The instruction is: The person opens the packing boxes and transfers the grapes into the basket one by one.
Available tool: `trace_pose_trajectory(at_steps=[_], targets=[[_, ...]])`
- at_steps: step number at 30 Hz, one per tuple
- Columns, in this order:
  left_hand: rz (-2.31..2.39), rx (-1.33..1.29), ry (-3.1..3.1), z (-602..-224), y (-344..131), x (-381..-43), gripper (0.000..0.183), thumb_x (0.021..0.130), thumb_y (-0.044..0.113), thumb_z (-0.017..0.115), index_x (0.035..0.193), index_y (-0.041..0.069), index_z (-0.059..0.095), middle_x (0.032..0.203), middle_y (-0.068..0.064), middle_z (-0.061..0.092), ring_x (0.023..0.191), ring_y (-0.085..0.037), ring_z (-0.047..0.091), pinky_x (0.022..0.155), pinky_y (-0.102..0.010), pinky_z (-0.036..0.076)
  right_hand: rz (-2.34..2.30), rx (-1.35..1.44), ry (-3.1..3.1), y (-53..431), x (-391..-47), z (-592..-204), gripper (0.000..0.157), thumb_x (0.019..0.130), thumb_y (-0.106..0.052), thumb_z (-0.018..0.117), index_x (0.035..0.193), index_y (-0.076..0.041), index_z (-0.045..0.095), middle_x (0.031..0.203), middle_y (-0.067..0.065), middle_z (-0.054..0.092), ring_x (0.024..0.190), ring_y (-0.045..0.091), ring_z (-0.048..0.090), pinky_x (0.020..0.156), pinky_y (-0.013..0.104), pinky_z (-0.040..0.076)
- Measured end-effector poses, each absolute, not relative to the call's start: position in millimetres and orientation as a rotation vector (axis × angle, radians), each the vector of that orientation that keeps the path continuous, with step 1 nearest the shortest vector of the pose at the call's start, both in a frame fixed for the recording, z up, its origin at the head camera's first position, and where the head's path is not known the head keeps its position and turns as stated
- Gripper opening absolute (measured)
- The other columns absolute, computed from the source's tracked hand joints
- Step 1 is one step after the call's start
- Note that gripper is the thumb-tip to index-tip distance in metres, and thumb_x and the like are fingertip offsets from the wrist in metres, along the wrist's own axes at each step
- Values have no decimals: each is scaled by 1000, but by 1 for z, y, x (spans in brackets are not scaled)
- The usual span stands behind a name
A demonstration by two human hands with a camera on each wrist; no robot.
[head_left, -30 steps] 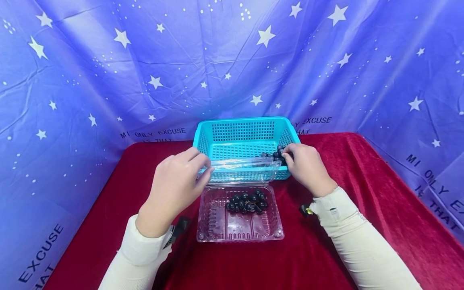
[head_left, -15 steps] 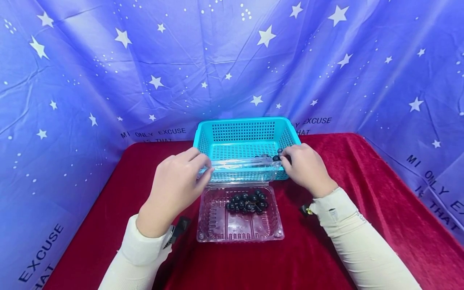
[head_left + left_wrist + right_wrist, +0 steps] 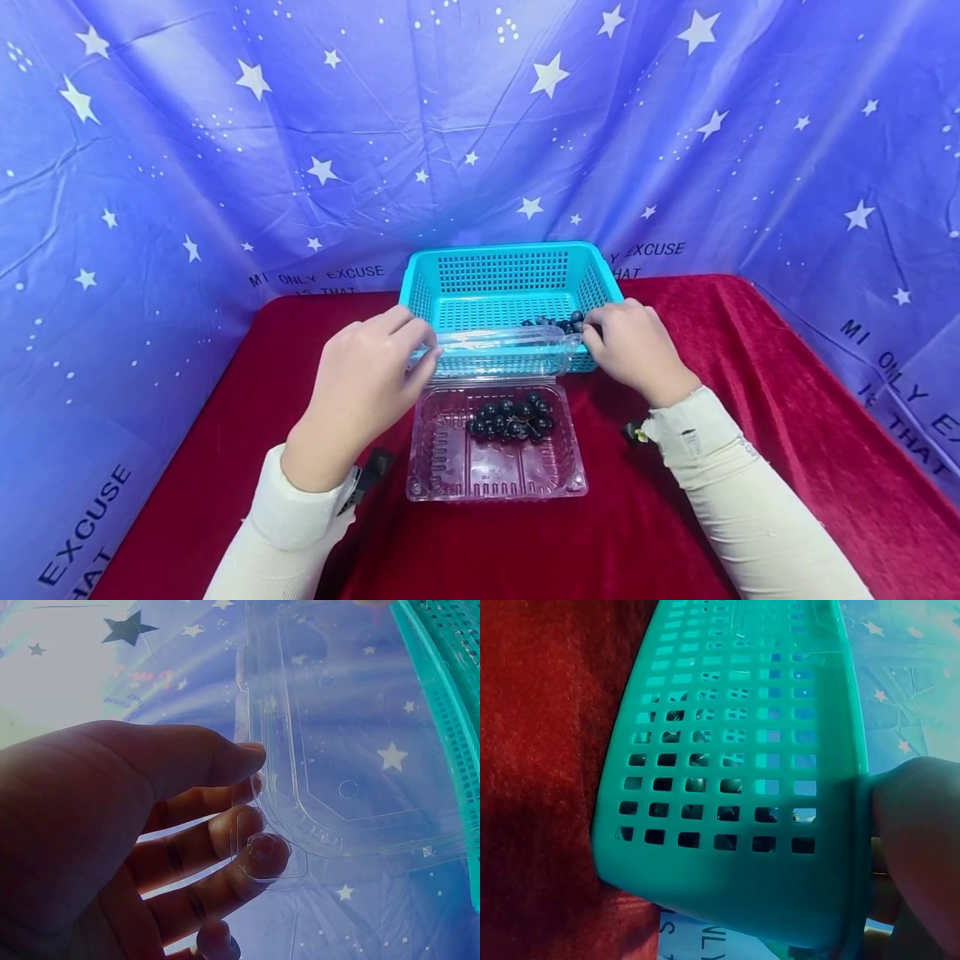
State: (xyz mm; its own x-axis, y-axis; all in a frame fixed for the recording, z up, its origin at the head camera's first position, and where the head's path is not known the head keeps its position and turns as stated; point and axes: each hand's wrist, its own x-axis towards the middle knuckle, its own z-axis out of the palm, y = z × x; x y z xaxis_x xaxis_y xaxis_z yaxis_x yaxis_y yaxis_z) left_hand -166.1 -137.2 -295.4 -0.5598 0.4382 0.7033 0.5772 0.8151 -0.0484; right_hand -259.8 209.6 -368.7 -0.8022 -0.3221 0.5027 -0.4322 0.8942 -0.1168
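My left hand (image 3: 371,379) pinches the edge of the clear raised lid (image 3: 360,735), thumb on one side and fingers on the other. The lid belongs to a clear plastic clamshell box (image 3: 465,487), whose base lies on the table with a bunch of dark grapes (image 3: 513,417) in it. My right hand (image 3: 637,346) is over the right front corner of a turquoise basket (image 3: 510,250), fingers curled at a second bunch of dark grapes (image 3: 558,323) low inside. Its fingertips are hidden. Dark grapes show through the holes of the basket wall (image 3: 742,877) in the right wrist view.
A red velvet cloth (image 3: 495,550) covers the table. Behind it hangs a blue curtain (image 3: 480,125) with white stars. The basket stands near the back edge, directly behind the upright lid.
The grapes at my right hand have sunk lower into the basket and spread leftward along its front wall. My left hand and the lid stay in place.
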Motion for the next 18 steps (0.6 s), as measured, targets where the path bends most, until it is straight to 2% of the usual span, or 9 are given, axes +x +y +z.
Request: trace_pose_trajectory(at_steps=[18], targets=[[-248,-747,-2248,-295,-137,-166,3,90,18,75,88,16,74,83,3,67,61,-15,59,52,-31,47,296,539,-2610,212,-262,-371,27,97,-21,57,90,-12,82,89,8,78,80,36,64,73,57,50]])
